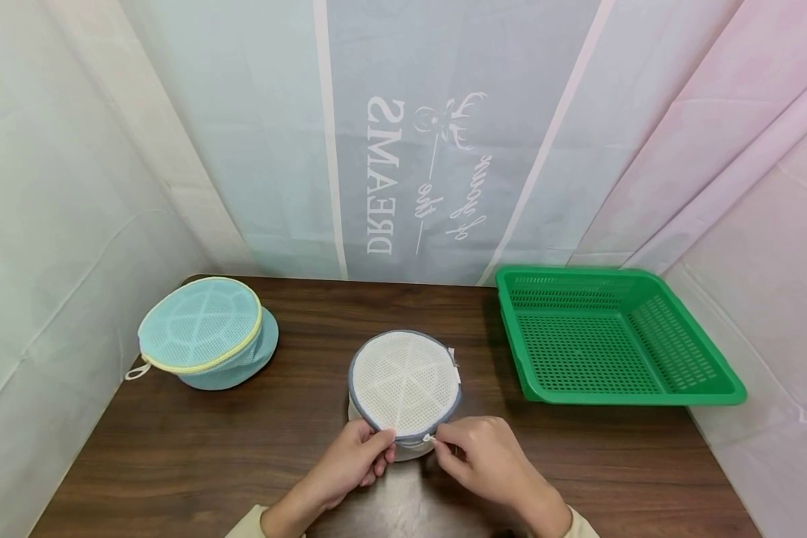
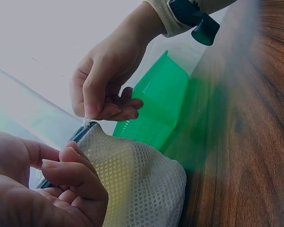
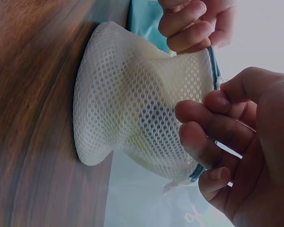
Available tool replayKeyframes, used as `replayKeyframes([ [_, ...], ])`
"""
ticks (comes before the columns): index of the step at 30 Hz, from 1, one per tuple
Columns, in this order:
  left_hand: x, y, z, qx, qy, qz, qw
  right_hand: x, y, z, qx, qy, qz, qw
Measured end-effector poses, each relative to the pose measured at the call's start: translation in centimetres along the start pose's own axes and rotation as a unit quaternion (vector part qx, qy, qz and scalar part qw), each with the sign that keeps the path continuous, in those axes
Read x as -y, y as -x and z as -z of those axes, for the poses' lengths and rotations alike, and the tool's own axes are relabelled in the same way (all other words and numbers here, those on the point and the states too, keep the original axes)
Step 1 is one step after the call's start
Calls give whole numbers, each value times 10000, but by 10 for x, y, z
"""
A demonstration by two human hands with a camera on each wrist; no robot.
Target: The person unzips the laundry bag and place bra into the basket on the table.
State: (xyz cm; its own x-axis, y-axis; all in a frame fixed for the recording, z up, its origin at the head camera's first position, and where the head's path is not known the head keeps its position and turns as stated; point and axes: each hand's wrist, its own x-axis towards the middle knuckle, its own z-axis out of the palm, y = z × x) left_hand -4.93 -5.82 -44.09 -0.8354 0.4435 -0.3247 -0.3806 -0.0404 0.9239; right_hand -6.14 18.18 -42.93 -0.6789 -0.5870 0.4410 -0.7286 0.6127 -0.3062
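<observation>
A round white mesh bag (image 1: 406,382) with a grey zipper rim stands on the dark wooden table (image 1: 255,448), in front of me. My left hand (image 1: 356,461) pinches the rim at its near edge, fingers curled on the mesh (image 2: 132,184). My right hand (image 1: 474,452) pinches the small white zipper pull (image 1: 430,438) at the rim beside it, thumb and forefinger closed on the pull (image 2: 86,121). In the right wrist view the bag (image 3: 128,109) is drawn in at the middle between both hands.
A teal round mesh bag (image 1: 205,332) with a yellow zipper sits at the back left. A green perforated plastic basket (image 1: 605,336) lies at the right. Curtain walls close in the table on three sides.
</observation>
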Motion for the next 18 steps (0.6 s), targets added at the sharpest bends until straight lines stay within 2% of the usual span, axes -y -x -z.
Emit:
replayKeyframes([
  [10, 0, 0, 0, 8, -21, 22, 10000, -3, 1, 5, -90, -115, -142, 9998],
  [18, 1, -1, 0, -7, 19, 74, 10000, -8, 3, 8, -62, 93, -407, 9991],
])
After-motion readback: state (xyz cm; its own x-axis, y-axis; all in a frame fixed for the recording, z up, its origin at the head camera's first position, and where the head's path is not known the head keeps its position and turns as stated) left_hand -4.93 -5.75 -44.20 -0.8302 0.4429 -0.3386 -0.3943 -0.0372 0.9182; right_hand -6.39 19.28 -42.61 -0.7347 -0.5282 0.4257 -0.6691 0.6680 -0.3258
